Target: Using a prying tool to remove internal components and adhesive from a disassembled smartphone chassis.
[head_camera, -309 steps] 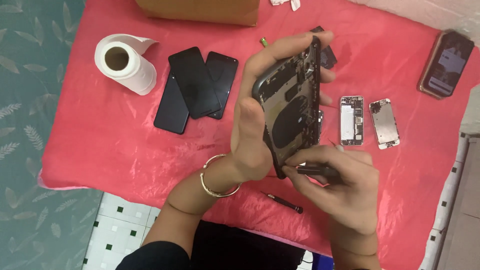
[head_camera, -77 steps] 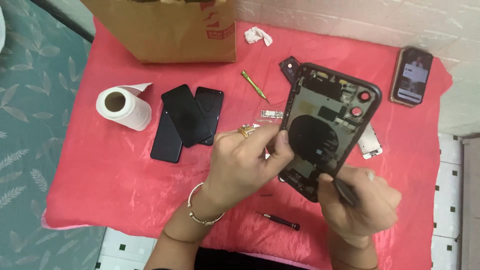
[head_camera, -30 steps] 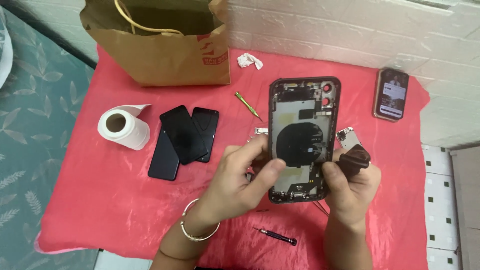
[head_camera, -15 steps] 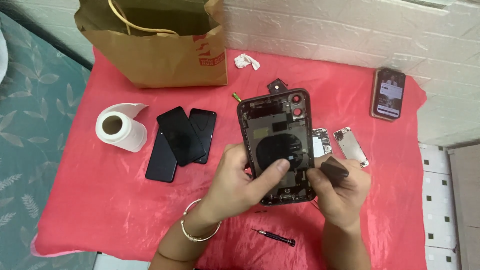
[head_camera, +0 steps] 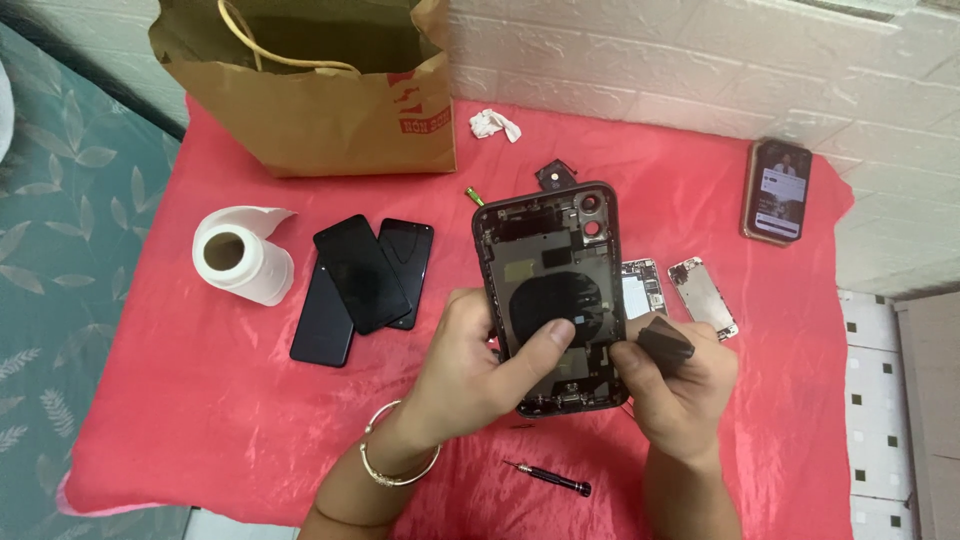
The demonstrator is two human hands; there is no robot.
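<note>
My left hand (head_camera: pixel 478 372) grips an opened black phone housing (head_camera: pixel 553 280), inner side up, with the thumb lying across its round dark coil. The housing is held upright above the red cloth (head_camera: pixel 200 400). My right hand (head_camera: pixel 680 385) sits at the housing's lower right edge and is closed around a dark screwdriver handle (head_camera: pixel 665 345); its tip is hidden behind the housing. A gold bangle (head_camera: pixel 392 470) circles my left wrist.
Three black phone screens (head_camera: pixel 362 280) lie fanned beside a paper roll (head_camera: pixel 240 255). A brown paper bag (head_camera: pixel 310 85) stands at the back. Two small circuit boards (head_camera: pixel 700 295), a phone with a lit screen (head_camera: pixel 777 190), a crumpled tissue (head_camera: pixel 495 124) and a small black screwdriver (head_camera: pixel 550 478) lie around.
The housing has shifted slightly left and lower in my hands over the last second. My right hand stays pressed at its lower right edge with the tool.
</note>
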